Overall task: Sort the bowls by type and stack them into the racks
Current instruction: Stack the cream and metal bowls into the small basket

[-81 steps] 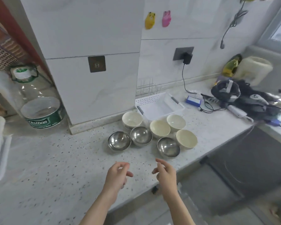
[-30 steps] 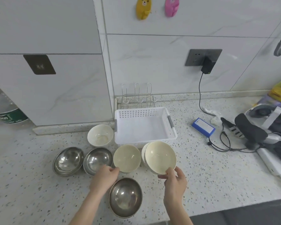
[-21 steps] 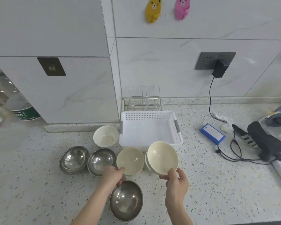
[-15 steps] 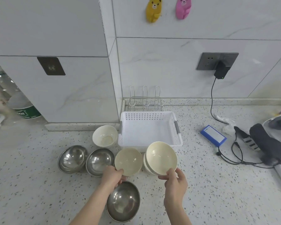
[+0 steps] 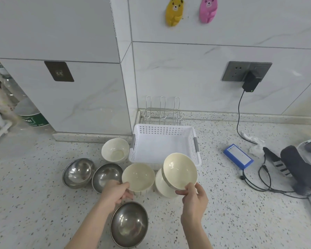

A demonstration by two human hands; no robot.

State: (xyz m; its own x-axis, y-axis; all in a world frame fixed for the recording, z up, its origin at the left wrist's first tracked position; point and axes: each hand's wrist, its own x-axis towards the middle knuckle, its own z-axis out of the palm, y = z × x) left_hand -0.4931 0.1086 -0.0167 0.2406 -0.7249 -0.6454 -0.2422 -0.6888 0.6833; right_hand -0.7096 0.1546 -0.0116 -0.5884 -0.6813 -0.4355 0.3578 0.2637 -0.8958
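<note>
My right hand (image 5: pixel 194 196) grips the near rim of a cream bowl (image 5: pixel 179 170), held tilted above another cream bowl (image 5: pixel 164 186) on the counter. My left hand (image 5: pixel 116 192) pinches the rim of a second cream bowl (image 5: pixel 138 177), slightly raised. A third cream bowl (image 5: pixel 115 150) stands by the wall base. Three steel bowls rest on the counter: one far left (image 5: pixel 78 172), one beside it (image 5: pixel 106 176), one nearest me (image 5: pixel 129 224). A white perforated basket (image 5: pixel 162 130) sits behind the bowls, with a wire rack (image 5: pixel 162 112) against the wall behind it.
A blue box (image 5: pixel 238 156), black cables (image 5: pixel 258 178) and a dark headset (image 5: pixel 302 168) lie at the right. A charger (image 5: pixel 250 83) is plugged into the wall socket. A large bottle (image 5: pixel 30 114) stands at the far left past the wall corner.
I stepped up to the counter. My right hand took a cream bowl and lifted it over another; my left hand closed on the neighbouring cream bowl's rim and raised it slightly.
</note>
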